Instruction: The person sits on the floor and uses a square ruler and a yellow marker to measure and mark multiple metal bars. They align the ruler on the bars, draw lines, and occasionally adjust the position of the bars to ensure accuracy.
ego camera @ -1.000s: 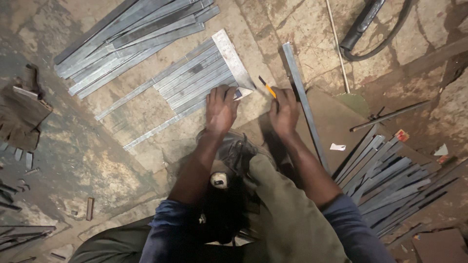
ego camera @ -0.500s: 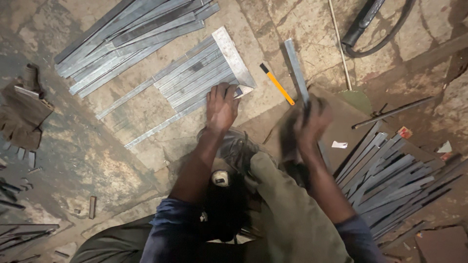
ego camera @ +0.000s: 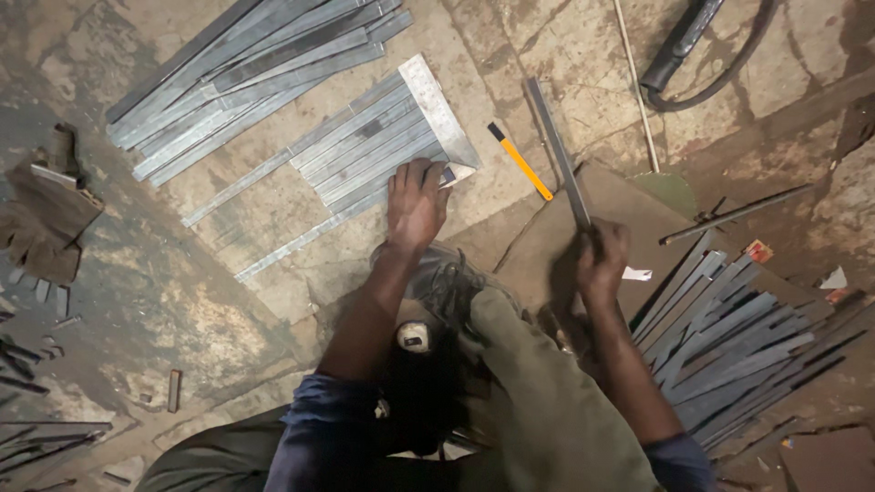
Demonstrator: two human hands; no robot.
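Left hand (ego camera: 416, 202) flat, open, pressing steel square (ego camera: 444, 118) against row of metal strips (ego camera: 365, 146). Right hand (ego camera: 600, 260) closed around long metal bar (ego camera: 557, 150); yellow marker (ego camera: 519, 161) between.

Counted on the floor (ego camera: 273, 273): two hands (ego camera: 416, 202), one yellow marker (ego camera: 519, 161), one steel square (ego camera: 441, 116), one long flat bar (ego camera: 558, 164) held in the right hand (ego camera: 600, 260), three heaps of metal strips (ego camera: 246, 64), too many to number singly, one black hose (ego camera: 693, 46), one thin rod (ego camera: 734, 214).
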